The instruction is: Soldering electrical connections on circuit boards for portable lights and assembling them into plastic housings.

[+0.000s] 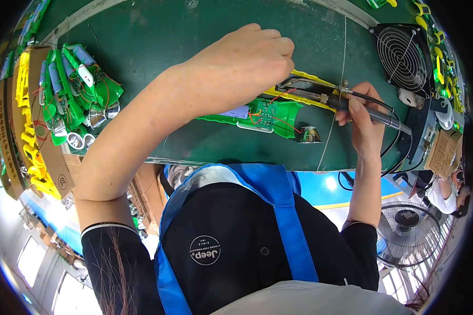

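My right hand (363,118) is wrapped round the grey handle of a soldering iron (386,118), which has a thin curved metal tube fixed along its shaft. The iron points left over a yellow plastic shell (316,100). My left hand (260,60) is closed at the far end of that shell, knuckles up; whatever its fingers hold is hidden beneath it. Just nearer to me lies an open green housing half (286,116) with a circuit board (265,112), a pale purple battery (235,112) and red wires. A small shiny reflector (310,135) sits at its right end.
Several green housings with batteries (71,89) and loose reflectors (94,116) are piled at left, beside cardboard boxes (50,142) with yellow parts (36,163). A square fan (401,56) stands at the right back of the green table (194,144). Black cable (397,147) hangs near my right wrist.
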A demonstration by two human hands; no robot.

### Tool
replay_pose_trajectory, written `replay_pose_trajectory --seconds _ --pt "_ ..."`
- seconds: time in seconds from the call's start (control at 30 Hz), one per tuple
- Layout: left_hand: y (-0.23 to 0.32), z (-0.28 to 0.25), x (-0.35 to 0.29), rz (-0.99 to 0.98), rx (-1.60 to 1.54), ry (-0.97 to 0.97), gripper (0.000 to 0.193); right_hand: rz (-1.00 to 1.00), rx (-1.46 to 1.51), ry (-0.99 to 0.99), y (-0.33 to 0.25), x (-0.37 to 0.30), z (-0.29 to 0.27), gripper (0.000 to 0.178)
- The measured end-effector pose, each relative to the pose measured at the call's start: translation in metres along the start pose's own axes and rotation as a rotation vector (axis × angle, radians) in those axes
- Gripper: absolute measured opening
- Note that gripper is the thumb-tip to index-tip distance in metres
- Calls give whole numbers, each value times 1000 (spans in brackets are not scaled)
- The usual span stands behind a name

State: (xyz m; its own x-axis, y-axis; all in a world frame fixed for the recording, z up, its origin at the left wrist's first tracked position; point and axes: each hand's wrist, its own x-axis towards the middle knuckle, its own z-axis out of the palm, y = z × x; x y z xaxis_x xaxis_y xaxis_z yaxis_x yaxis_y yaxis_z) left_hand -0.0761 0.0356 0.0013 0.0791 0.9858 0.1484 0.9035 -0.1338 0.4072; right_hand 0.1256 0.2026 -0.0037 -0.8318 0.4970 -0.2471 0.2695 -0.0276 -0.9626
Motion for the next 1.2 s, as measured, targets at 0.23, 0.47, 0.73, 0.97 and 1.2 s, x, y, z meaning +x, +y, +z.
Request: replay_pose_trajectory --seconds 0.23,0.47,0.73,0.97,1.2 --pt "0 3 0 15 28 11 8 -11 -27 4 0 -1 2 28" --pt "1 1 0 11 42 6 7 -16 -16 14 3 -7 -3 27" --pt "2 1 0 2 56 -5 7 -123 106 122 13 -12 -5 26" --pt "3 -1 3 -1 71 -2 8 -236 200 161 28 -15 -1 29" --pt "3 -3 2 -19 -24 12 5 -342 255 184 38 -14 1 30"
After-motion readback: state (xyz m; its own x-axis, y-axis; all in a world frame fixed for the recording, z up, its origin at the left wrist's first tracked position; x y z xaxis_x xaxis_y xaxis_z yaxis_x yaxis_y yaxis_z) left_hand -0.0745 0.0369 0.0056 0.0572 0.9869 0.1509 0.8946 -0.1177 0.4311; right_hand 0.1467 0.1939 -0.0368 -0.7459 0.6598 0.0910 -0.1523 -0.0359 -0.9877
